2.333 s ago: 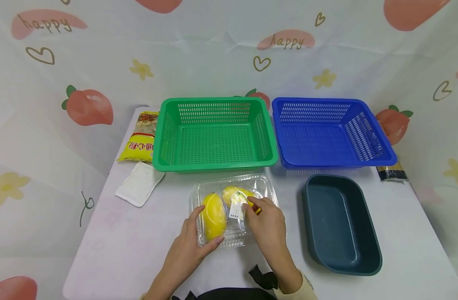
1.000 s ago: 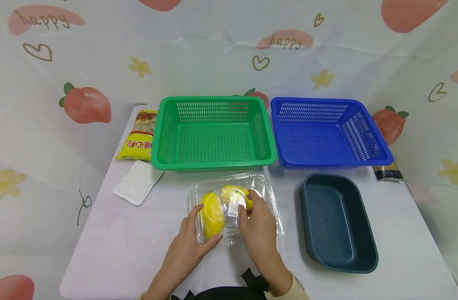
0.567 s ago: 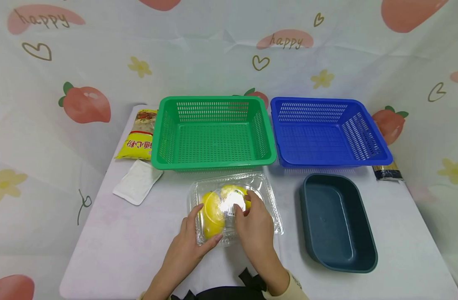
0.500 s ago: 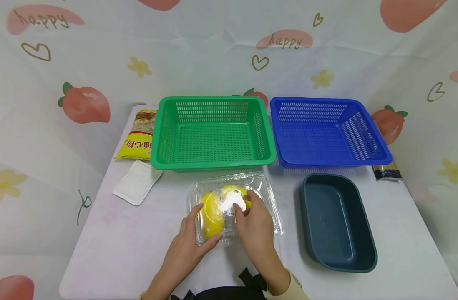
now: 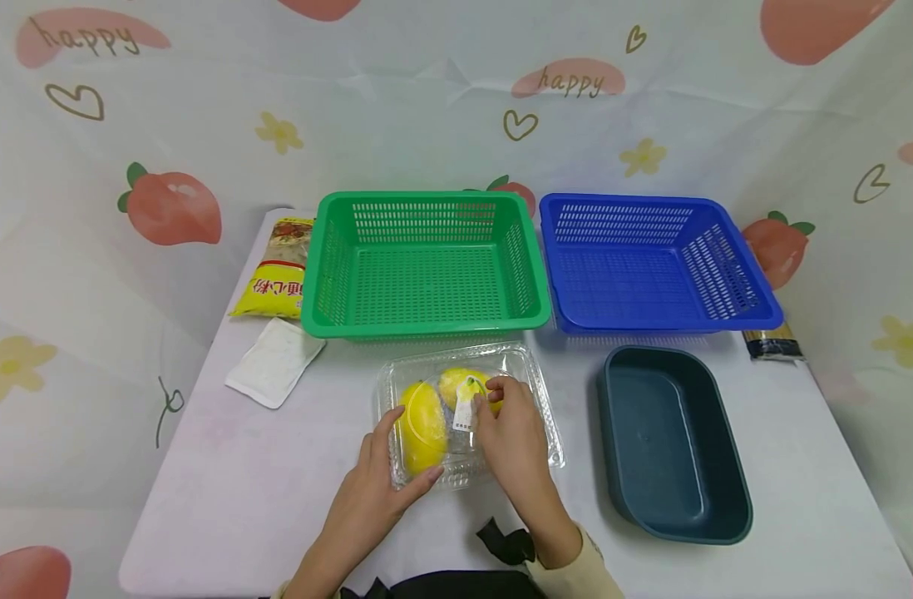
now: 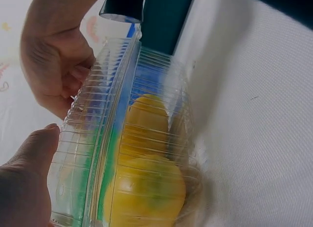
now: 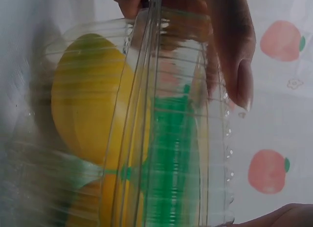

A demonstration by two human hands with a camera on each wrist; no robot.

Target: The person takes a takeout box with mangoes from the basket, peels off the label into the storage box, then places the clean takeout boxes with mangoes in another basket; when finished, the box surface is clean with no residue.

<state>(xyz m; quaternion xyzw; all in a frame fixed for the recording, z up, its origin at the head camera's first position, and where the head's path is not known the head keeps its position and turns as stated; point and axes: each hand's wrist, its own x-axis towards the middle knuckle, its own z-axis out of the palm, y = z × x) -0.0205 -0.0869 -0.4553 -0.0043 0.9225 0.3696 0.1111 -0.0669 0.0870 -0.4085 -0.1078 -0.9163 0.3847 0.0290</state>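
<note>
Head view: the left hand (image 5: 374,491) lies at the near left corner of the clear container (image 5: 518,358), thumb and forefinger widely spread, gripping that corner. The right hand (image 5: 516,441) reaches over the lid from the near right, its fingers bent and the tips drawn close to the thumb beside the white label (image 5: 463,416). Whether they pinch the label's edge cannot be told. The container sits on the table (image 5: 217,499) with two yellow fruits (image 5: 424,428) inside, in front of the green basket (image 5: 426,326) and to the left of the dark tub (image 5: 658,449).

Compared with half a second ago, the glare over the label has gone and its printing shows. The right thumb has shifted slightly away from the left hand. The left hand and the container hold essentially the same position.

Left wrist view: one left digit rests against the container's side; the right hand is bent over the lid, fingers curled, its grip unclear.

Right wrist view: the left hand spans the container's far end, one digit extended along the lid side; both fruits show through the wall.
</note>
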